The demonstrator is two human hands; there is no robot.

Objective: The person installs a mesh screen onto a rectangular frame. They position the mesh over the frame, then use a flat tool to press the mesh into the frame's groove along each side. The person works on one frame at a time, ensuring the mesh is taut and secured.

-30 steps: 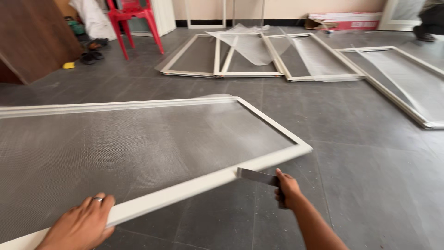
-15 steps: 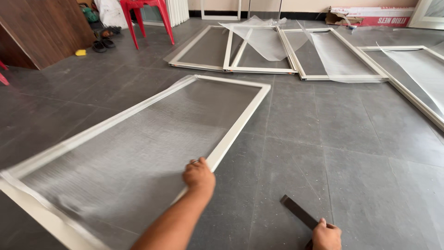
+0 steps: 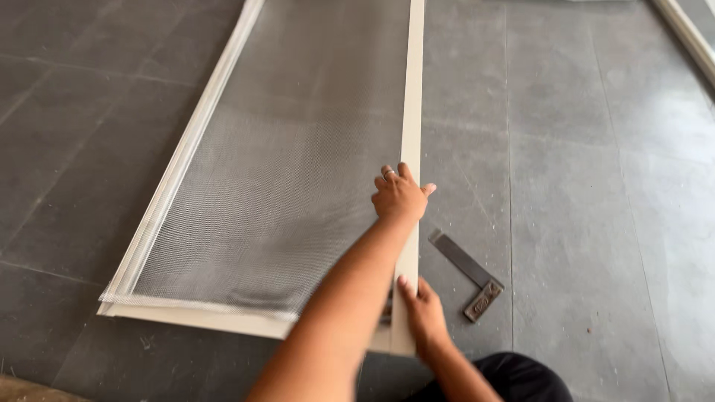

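Compared with half a second ago, the view is now much closer and turned: the window screen frame (image 3: 410, 112) no longer lies diagonally across the picture but runs almost straight away from the person. The try square (image 3: 469, 274), which the right hand held before, now lies alone on the grey tiled floor (image 3: 596, 186), and the right hand has come over to the frame.

The frame lies flat on the floor. Its long axis goes from the near edge of the picture to the far edge, with one short end (the cream bottom rail) nearest the person and the other end out of view at the top. The grey mesh (image 3: 283, 171) fills the inside; along the left rail and at the near corner it looks loose and a little wrinkled.

The left hand (image 3: 400, 197) rests on the right rail, fingers spread flat and pressing down – a ring shows on one finger. The right hand (image 3: 423, 309) is at the near right corner of the frame, fingers lightly curled against the rail's outer edge – it holds nothing else. The try square is just beside this hand, on its right, not touching the frame.
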